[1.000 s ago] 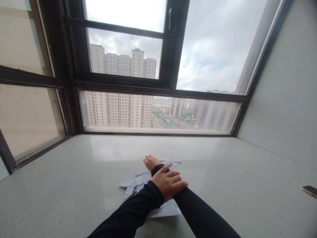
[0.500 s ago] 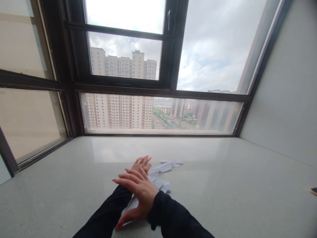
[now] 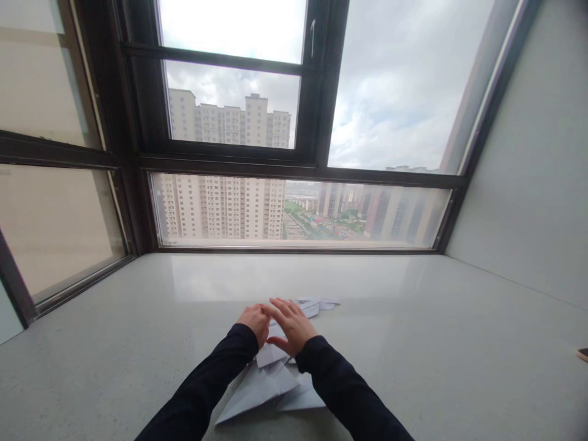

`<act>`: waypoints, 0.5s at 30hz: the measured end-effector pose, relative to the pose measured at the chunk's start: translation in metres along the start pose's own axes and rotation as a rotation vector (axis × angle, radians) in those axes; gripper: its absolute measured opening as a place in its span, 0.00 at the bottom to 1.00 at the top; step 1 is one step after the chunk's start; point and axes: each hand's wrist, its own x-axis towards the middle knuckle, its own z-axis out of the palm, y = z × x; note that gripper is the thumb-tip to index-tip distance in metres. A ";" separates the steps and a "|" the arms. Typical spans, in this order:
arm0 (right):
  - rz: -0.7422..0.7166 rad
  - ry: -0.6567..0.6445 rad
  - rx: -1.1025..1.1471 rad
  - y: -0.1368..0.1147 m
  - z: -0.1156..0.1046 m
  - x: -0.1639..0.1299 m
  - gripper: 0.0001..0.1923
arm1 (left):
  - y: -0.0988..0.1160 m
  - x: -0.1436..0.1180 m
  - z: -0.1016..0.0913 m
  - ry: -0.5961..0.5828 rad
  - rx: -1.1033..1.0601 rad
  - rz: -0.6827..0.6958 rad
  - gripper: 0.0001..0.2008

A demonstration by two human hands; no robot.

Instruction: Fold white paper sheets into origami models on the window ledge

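Both hands are being held low in the centre of the frame, over a heap of folded white papers [image 3: 271, 383] lying on the pale sill [image 3: 114, 343]. The left hand [image 3: 254, 321] is being kept loosely curled, fingers narrow and bent under; whether a sheet is being pinched by it cannot be told. The right hand [image 3: 291, 322] is being laid flat, fingers spread moderately and stretched toward the left, just beside the left hand and apparently touching it. The papers directly under the palms are being pressed or covered; the contact itself is being hidden by the hands. Larger pointed folds are showing below the wrists, between the two dark sleeves [image 3: 202, 392], and smaller pieces [image 3: 321, 303] are lying just beyond the fingertips, toward the window [image 3: 294, 208]. A dark flat object [image 3: 583, 353] is being cut off at the right edge of the frame, well apart from the hands.
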 end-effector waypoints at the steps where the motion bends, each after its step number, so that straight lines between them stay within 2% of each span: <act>1: 0.080 0.004 0.013 0.007 0.005 -0.006 0.31 | -0.003 -0.004 0.001 -0.002 0.002 0.022 0.15; 4: 0.273 -0.012 0.020 0.026 0.021 -0.022 0.26 | -0.011 -0.018 0.002 0.035 0.004 0.021 0.16; 9: 0.427 -0.033 0.016 0.054 0.045 -0.031 0.25 | -0.021 -0.038 0.015 0.098 0.003 -0.055 0.14; 15: 0.445 -0.037 0.038 0.088 0.061 -0.034 0.26 | -0.013 -0.052 0.039 0.033 -0.063 -0.022 0.32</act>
